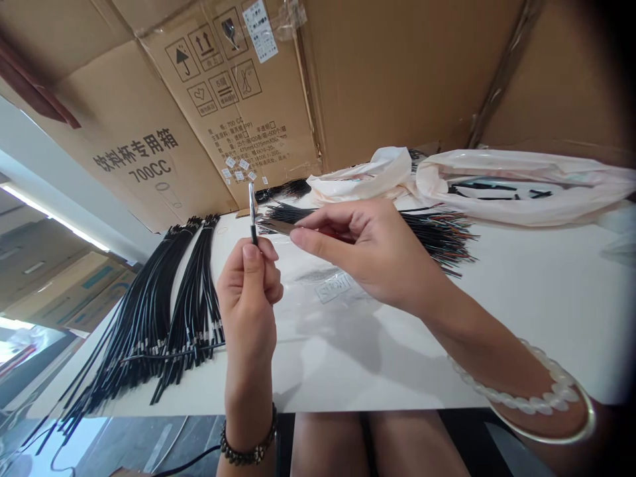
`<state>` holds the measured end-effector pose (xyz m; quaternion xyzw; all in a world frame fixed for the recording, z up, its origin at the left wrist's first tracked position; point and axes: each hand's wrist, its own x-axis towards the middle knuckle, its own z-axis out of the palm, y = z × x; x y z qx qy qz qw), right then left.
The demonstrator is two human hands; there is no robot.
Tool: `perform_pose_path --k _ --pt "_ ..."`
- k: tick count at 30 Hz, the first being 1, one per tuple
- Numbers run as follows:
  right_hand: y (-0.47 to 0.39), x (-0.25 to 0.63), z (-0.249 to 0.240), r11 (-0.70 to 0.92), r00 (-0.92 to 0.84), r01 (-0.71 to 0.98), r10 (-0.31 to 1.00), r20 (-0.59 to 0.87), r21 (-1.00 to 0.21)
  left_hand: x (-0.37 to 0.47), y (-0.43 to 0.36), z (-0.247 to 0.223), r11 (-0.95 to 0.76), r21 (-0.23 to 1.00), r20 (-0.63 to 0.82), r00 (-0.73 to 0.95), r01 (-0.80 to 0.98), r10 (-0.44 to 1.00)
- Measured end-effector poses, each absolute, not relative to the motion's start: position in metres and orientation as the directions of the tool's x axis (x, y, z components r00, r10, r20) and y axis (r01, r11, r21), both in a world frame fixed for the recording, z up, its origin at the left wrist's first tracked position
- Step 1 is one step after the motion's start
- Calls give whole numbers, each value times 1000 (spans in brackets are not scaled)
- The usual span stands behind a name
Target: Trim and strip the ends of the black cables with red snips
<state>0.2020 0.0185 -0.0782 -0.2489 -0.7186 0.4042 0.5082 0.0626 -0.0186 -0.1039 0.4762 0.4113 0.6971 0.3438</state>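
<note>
My left hand [251,278] is closed around a black cable [254,233], held upright between thumb and fingers. The cable's upper end is stripped of its black jacket and shows a silvery length [252,199]. In my right hand [360,242], thumb and fingers pinch a tapered metal tool [278,226] with its tip pointing left, close beside the cable. Whether the tip touches the cable I cannot tell. My fingers cover the tool's rear part, so its exact kind is unclear. Behind my right hand lies a bundle of black cables [442,235] with coloured wire ends.
Two bunches of black cables [144,311] lie on the white table [328,371] at left. White plastic bags [521,209], one with black pieces inside, sit at the back right. Large cardboard boxes [199,132] stand behind the table, with small white labels [243,163] stuck on one.
</note>
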Motion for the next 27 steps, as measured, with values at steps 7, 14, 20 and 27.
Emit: perform_pose_path --k 7,14,20,27 --pt "20 205 -80 499 -373 -70 790 487 -864 63 -18 -104 -408 907 364 -295 -102 884" --pt "21 203 -82 450 -395 -110 799 454 -886 63 -19 -105 -411 907 369 -293 -93 882" --pt "21 202 -83 433 -400 -121 802 443 -893 62 -19 -105 -408 908 367 -293 -92 883" --pt "22 203 -82 445 -398 -106 801 448 -889 64 -19 -105 -414 907 373 -301 -84 878"
